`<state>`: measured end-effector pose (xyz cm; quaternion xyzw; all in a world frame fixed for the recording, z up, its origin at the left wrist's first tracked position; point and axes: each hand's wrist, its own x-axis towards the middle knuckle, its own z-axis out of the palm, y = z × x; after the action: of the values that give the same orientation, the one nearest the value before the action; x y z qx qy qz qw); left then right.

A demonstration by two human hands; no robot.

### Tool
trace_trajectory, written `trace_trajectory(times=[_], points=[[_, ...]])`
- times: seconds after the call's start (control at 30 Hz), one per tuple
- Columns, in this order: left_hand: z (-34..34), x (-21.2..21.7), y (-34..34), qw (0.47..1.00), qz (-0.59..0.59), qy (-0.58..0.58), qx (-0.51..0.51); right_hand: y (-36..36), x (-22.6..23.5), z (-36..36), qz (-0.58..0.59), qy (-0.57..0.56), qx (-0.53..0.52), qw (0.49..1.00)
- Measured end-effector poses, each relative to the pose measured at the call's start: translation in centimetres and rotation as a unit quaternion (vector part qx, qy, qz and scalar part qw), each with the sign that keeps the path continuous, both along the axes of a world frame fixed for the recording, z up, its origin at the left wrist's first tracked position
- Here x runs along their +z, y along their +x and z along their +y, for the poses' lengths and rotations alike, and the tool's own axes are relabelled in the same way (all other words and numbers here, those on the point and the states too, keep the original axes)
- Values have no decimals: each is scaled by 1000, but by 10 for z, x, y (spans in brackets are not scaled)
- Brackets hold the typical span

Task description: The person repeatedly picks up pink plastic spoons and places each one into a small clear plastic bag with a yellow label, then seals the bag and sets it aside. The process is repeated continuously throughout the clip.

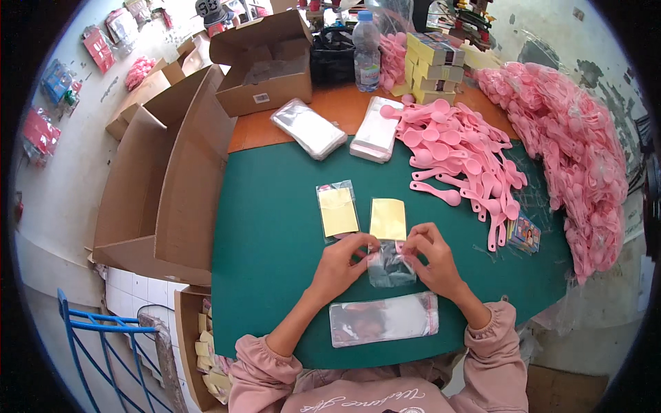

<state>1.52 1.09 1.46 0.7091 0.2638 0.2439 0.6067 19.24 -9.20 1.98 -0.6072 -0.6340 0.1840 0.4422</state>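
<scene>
Over the green table mat, both my hands pinch a small clear plastic bag point(391, 272) by its sides. A yellow card point(387, 219) shows in its far part, with a bit of pink by my right fingers. My left hand point(342, 264) has its fingers closed at the bag's left side. On the other side, my right hand point(432, 260) closes thumb and fingers on it. Just left lies another clear bag with a yellow card point(339, 212). Nearer me rests a stack of clear plastic bags point(384, 320).
Pink spoons point(454, 148) pile up at the far right, near small printed cards point(525, 234). Bagged pink spoons point(564, 151) heap along the right edge. Two bag stacks point(310, 129), a water bottle point(367, 55) and yellow card stacks point(434, 65) stand behind. Cardboard boxes point(189, 165) flank the left.
</scene>
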Motion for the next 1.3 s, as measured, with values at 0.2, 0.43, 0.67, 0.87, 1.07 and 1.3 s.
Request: trace_trajectory(times=[0.2,0.43,0.67,0.87,1.07,1.3], points=[[1,-7,-2,981,75,181,6,3,1,-1,121,-110,16,986],[-7,-7,7,990,70,107,62,1,-16,3,365,-178,6,914],[-3,-11,6,991,86,69,77,-5,-15,8,359,-182,-66,913],[-8,-8,9,991,70,29,109,-9,-14,9,341,-158,-86,923],[-7,-15,10,985,69,-59,144,-9,-16,9,351,-130,-88,923],[-5,-19,9,988,48,-76,128,-10,-13,11,323,-162,-80,929]])
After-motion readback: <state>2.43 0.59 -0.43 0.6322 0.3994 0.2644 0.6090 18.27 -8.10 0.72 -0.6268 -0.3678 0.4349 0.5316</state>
